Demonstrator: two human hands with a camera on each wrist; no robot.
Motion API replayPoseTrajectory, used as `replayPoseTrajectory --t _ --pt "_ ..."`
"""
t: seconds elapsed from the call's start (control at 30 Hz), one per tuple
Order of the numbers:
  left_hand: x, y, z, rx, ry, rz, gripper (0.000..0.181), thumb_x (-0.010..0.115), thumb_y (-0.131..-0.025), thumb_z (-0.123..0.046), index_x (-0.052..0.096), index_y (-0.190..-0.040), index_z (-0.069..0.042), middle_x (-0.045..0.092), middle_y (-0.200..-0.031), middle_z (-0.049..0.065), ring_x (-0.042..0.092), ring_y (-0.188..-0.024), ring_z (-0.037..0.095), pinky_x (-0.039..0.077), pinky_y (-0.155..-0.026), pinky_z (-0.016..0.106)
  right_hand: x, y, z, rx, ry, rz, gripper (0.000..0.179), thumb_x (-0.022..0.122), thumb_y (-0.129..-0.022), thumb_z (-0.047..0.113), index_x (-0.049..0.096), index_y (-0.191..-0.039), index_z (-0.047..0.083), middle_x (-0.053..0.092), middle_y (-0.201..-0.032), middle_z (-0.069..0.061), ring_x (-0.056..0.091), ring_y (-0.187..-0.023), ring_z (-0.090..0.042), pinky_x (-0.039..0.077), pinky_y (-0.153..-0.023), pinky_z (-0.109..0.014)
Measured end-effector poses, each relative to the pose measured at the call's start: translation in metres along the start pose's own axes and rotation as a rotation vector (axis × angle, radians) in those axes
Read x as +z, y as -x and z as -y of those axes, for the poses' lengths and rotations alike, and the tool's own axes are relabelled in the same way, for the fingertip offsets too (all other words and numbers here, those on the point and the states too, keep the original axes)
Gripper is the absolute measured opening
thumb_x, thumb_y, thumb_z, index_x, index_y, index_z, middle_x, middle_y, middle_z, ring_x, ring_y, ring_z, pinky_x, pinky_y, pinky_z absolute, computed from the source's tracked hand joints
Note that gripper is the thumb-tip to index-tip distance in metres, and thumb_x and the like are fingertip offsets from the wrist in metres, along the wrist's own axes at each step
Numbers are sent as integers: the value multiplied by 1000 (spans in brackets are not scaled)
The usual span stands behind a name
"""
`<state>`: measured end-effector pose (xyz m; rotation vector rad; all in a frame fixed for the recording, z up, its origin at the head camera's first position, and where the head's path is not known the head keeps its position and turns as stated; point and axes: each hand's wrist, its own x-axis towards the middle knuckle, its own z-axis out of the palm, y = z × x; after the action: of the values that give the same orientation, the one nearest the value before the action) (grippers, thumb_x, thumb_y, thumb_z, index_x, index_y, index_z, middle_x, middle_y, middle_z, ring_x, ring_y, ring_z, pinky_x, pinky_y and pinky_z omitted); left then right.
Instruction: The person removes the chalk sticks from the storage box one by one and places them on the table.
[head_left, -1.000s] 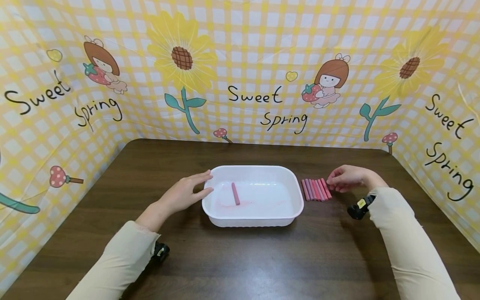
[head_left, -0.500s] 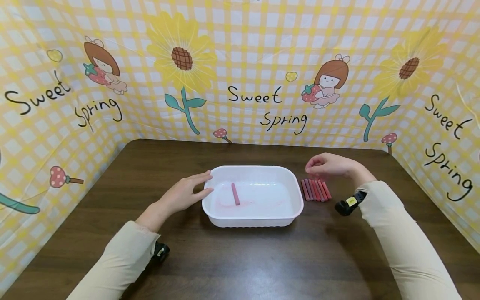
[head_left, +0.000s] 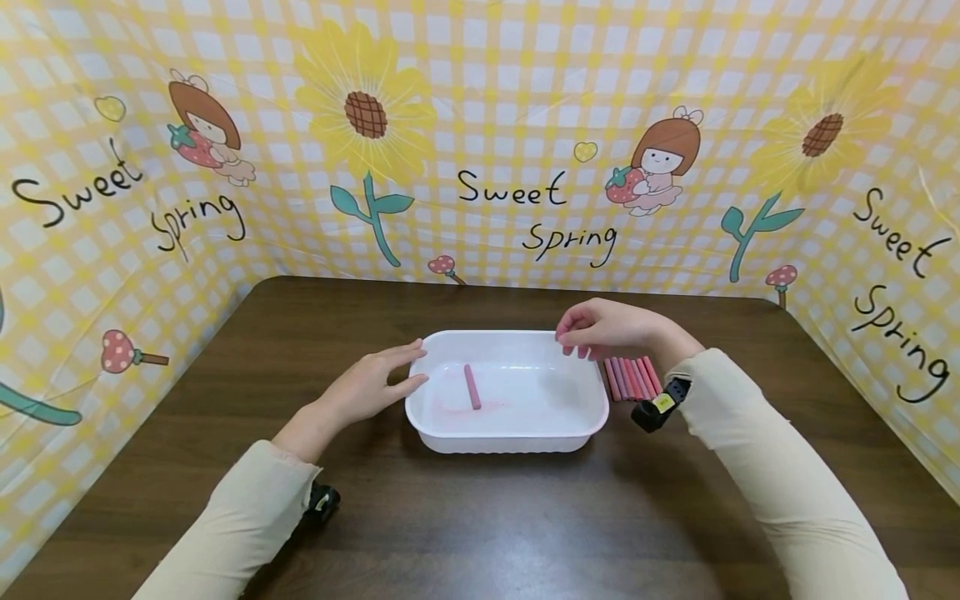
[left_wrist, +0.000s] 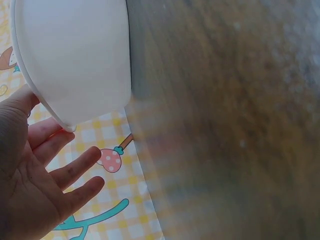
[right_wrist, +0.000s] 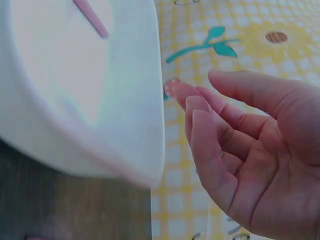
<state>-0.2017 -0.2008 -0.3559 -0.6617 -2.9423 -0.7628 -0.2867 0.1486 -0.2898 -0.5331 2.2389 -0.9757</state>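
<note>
A white plastic basin [head_left: 510, 435] sits in the middle of the table. My left hand [head_left: 367, 385] rests its thumb and fingertips on the basin's left rim. In the left wrist view its fingers [left_wrist: 75, 170] are spread and fairly straight. One dusty pink chalk stick [head_left: 472, 387] lies inside the basin, beside faint pink smears. My right hand [head_left: 618, 327] is above the basin's back right corner. Its fingers [right_wrist: 202, 135] are loosely bent with nothing between them and the thumb. Several pink and mauve chalk sticks [head_left: 630, 379] lie side by side right of the basin.
The brown wooden table [head_left: 480, 517] reaches back to a yellow checked cloth [head_left: 420, 225] with printed flowers and lettering. Black wrist cameras sit at both cuffs, the right one [head_left: 660, 404] near the row of sticks.
My right hand has moved left from beside the right end of the chalk row, over the sticks, to the basin's back right corner. The left hand stays at the rim.
</note>
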Motion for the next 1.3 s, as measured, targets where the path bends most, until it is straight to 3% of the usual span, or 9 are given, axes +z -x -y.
replayPoseTrajectory --t 0.27,0.53,1.3 --pt "0 0 -1 -7 1 5 52 54 -94 -35 47 -137 -5 39 -148 12 39 -135 33 35 -109 52 14 -25 19 -38 129 41 33 59 -92 24 57 -116 1 66 -102 -10 60 -89 -20 56 -79 -30" --pt "0 0 -1 1 -1 0 51 54 -94 -34 48 -136 -5 40 -147 12 40 -134 33 35 -108 51 27 -47 32 -63 215 98 31 58 -92 22 58 -114 0 66 -98 -12 62 -83 -19 56 -77 -29" --pt "1 -1 0 1 -8 -3 51 55 -94 -35 48 -136 -6 40 -147 10 41 -134 32 36 -108 51 56 -91 36 -22 264 206 22 60 -91 24 60 -107 9 64 -96 -5 59 -79 -17 56 -77 -24"
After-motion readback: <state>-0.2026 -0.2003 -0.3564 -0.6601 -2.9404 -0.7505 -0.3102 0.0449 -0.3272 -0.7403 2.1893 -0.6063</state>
